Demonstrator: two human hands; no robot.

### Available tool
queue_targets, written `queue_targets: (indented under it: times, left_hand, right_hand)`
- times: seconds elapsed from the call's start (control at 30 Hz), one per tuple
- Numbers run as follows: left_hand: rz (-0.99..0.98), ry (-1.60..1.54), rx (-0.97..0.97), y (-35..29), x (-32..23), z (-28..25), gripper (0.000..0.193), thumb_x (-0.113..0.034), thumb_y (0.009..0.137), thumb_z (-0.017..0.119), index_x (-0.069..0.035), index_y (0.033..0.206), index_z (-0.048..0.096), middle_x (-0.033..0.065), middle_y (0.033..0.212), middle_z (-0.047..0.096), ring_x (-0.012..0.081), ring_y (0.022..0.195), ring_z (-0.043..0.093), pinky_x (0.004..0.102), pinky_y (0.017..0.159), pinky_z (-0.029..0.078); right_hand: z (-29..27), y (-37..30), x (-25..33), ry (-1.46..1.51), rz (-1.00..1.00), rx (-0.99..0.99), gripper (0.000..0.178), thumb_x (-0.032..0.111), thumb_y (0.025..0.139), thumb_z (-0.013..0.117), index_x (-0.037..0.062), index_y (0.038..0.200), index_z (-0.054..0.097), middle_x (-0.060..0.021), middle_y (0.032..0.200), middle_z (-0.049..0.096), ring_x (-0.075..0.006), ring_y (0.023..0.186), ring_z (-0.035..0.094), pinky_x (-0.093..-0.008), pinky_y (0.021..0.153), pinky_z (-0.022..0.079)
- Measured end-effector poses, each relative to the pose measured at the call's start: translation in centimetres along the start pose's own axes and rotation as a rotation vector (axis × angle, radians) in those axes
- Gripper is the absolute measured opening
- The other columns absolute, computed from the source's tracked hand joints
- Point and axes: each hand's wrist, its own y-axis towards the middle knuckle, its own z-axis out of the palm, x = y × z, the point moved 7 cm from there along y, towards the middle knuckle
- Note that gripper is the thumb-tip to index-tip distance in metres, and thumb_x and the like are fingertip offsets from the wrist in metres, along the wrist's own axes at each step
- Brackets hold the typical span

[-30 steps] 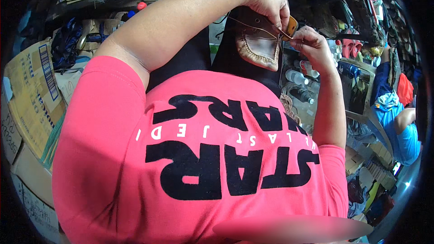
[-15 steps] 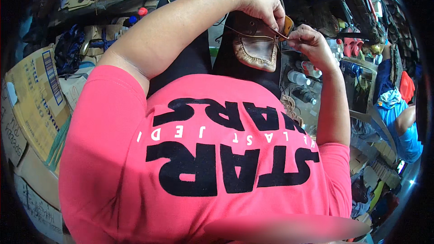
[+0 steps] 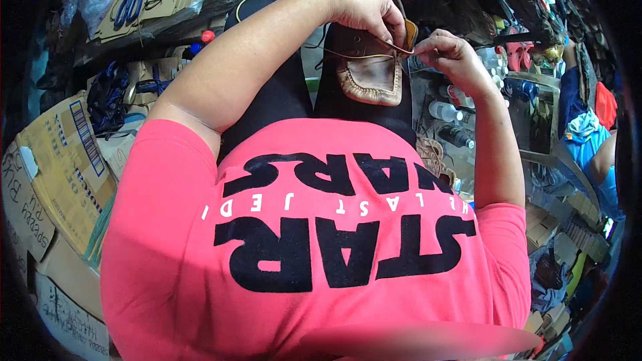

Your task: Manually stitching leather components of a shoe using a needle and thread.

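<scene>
Head view: at one o'clock, left hand (image 3: 374,15) and right hand (image 3: 451,59) pinched the lace (image 3: 364,57) on the shoe (image 3: 378,79). Toe seam (image 3: 347,85) looked sewn; lace looked unfinished, slack.

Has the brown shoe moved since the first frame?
Yes, slightly left: the gap between the brown shoe and the pale bottle on its right has widened. The camera moved too, so part may be viewpoint.
</scene>
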Motion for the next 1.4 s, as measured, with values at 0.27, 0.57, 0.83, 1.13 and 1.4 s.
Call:
queue_targets:
  times: [0.27,0.57,0.83,1.13,1.4]
  left_hand:
    - [0.019,-0.096,0.021,-0.2,0.3,0.0,0.019,-0.009,0.078,0.064,-0.004,0.097,0.068,0.0016,0.088,0.067,0.0101,0.082,0.060,0.0254,0.078,0.046]
    - [0.037,-0.053,0.015,0.1,0.1,0.2,0.018,-0.009,0.077,0.065,-0.004,0.094,0.069,0.0018,0.088,0.067,0.0096,0.081,0.060,0.0250,0.077,0.046]
    - [-0.040,-0.029,-0.025,0.3,0.2,0.2,0.018,-0.017,0.079,0.067,-0.005,0.093,0.069,0.0006,0.083,0.067,0.0084,0.076,0.059,0.0242,0.073,0.046]
    - [0.019,-0.069,-0.015,0.6,0.4,0.4,0.019,-0.017,0.079,0.067,-0.005,0.093,0.069,-0.0002,0.082,0.066,0.0077,0.075,0.059,0.0247,0.072,0.046]
    - [-0.019,-0.018,-0.056,0.2,0.1,0.1,0.018,-0.016,0.078,0.068,-0.006,0.093,0.069,-0.0001,0.082,0.067,0.0081,0.074,0.059,0.0245,0.072,0.046]
  right_hand:
    - [-0.1,-0.2,4.0,-0.414,-0.082,-0.035,0.014,-0.002,0.076,0.064,0.0063,0.086,0.068,-0.0074,0.078,0.056,-0.0191,0.074,0.060,-0.0276,0.066,0.047]
    - [0.0,0.5,4.6,-0.449,-0.169,0.024,0.012,0.000,0.074,0.066,0.0056,0.085,0.068,-0.0085,0.076,0.054,-0.0230,0.073,0.059,-0.0306,0.064,0.047]
    - [-0.2,0.2,3.8,-0.437,-0.088,0.029,0.012,0.001,0.074,0.066,0.0054,0.086,0.068,-0.0088,0.075,0.056,-0.0216,0.074,0.059,-0.0296,0.064,0.047]
    - [-0.3,0.7,3.7,-0.432,-0.140,0.087,0.012,-0.001,0.075,0.064,0.0049,0.085,0.068,-0.0073,0.077,0.055,-0.0195,0.073,0.059,-0.0284,0.065,0.047]
    - [0.4,1.2,0.6,-0.104,-0.029,0.175,0.011,0.001,0.078,0.065,0.0029,0.088,0.068,-0.0024,0.080,0.057,-0.0133,0.077,0.057,-0.0254,0.072,0.045]
